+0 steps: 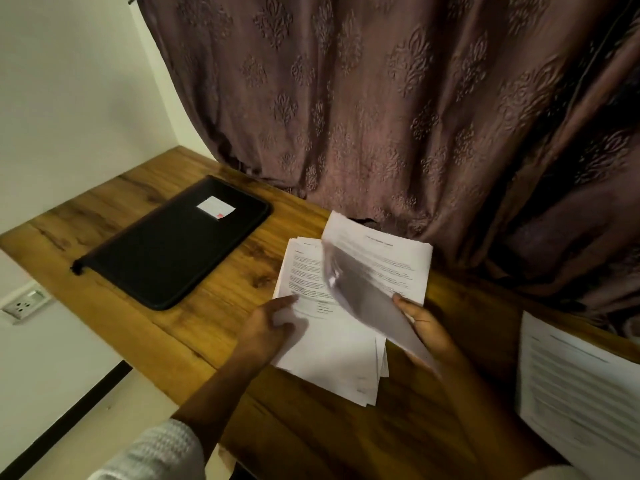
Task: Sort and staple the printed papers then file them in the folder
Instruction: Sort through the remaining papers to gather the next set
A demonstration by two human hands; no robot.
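A loose stack of printed papers (pixel 332 355) lies on the wooden desk (pixel 194 327) in the middle of the view. My left hand (pixel 266 327) rests on the stack's left side, index finger stretched onto the top sheet. My right hand (pixel 426 327) grips the lower edge of a lifted sheet (pixel 381 268), which curls up and is blurred. A black zip folder (pixel 173 244) with a white label lies shut at the left of the desk. No stapler is in view.
Another printed sheet (pixel 581 386) lies at the desk's right edge. A brown patterned curtain (pixel 398 109) hangs right behind the desk and touches its back edge. A wall socket (pixel 24 306) sits below the desk at the left.
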